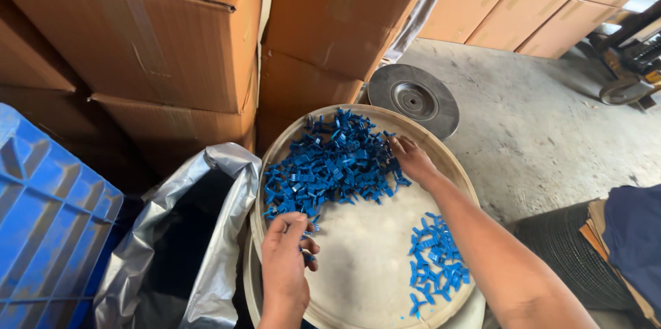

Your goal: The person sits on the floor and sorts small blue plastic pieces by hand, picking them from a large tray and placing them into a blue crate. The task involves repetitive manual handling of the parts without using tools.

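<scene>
A round, shallow, cream-coloured tray [460, 172] holds a large heap of small blue plastic clips [330, 163] toward its far rim and a smaller pile [435, 260] near the right rim, bare room between. The left hand [286, 260] pinches a few clips at the heap's near edge; the right hand [412, 158], fingers loose, touches its far-right edge. A silver bag [206, 246] gapes just left.

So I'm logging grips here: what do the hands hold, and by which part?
Left hand pinches small blue plastic parts in its fingertips; which part can't be told. Right hand rests on the large pile, holding nothing visible.
</scene>
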